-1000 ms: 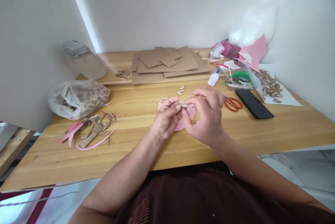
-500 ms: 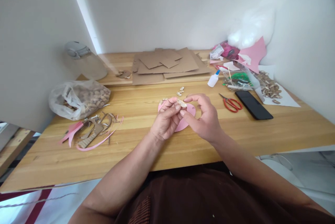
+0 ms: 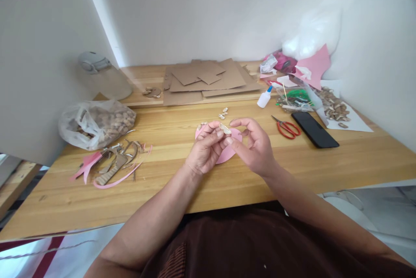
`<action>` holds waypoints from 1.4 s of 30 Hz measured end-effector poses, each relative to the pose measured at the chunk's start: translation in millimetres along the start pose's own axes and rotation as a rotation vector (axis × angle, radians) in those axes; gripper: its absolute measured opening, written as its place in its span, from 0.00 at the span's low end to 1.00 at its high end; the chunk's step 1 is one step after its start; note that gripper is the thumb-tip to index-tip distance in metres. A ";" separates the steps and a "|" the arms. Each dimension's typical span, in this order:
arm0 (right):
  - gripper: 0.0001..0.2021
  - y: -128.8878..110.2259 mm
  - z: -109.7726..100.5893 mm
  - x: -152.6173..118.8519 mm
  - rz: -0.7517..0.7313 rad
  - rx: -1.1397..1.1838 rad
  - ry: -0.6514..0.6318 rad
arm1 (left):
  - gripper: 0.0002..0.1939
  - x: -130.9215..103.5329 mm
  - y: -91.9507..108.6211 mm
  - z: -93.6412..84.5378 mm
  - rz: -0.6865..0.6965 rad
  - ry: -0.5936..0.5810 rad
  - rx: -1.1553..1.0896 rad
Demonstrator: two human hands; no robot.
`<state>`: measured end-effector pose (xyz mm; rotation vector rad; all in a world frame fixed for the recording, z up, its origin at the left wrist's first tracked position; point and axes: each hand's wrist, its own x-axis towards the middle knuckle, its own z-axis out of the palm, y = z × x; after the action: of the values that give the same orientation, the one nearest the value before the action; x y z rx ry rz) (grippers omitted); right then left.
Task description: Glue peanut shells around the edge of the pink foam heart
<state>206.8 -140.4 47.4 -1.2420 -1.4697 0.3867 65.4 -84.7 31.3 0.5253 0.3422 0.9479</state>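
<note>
Pinched between the thumb and fingers of my left hand (image 3: 206, 150) is an opened peanut shell (image 3: 225, 129), its pale hollow inside facing up. My right hand (image 3: 255, 146) is just right of it, with thumb and forefinger apart around the shell's right side. Its thumb tip is by the shell's lower edge; whether they touch I cannot tell. Under both hands lies a rounded pink piece (image 3: 229, 153), partly hidden, with a few peanut shells (image 3: 203, 124) at its upper left edge. More shell pieces (image 3: 223, 114) lie just beyond it.
To the left are a bag of peanuts (image 3: 115, 120) and cardboard and pink scraps (image 3: 113, 167). Cardboard sheets (image 3: 208, 79) lie at the back. On the right are a glue bottle (image 3: 264, 98), red-handled scissors (image 3: 287, 129), a phone (image 3: 314, 130) and piled shells (image 3: 336, 107).
My right forefinger and thumb have drawn slightly away from the shell, to the right. The left hand keeps its hold, and the view has shifted a little.
</note>
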 end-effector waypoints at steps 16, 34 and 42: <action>0.11 -39.8 -26.2 44.7 -0.042 -0.241 -0.214 | 0.16 -0.4 2.3 -0.8 -0.027 -0.006 0.022; 0.12 -43.8 -28.2 44.9 0.000 -0.320 -0.288 | 0.17 -0.2 3.4 -1.0 -0.001 -0.090 0.115; 0.11 -47.4 -34.8 45.7 -0.002 -0.316 -0.350 | 0.16 0.7 8.1 -4.5 -0.011 -0.146 0.225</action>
<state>222.3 -134.1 120.0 -1.4751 -1.8848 0.3953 58.0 -79.0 32.2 0.7930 0.3211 0.8592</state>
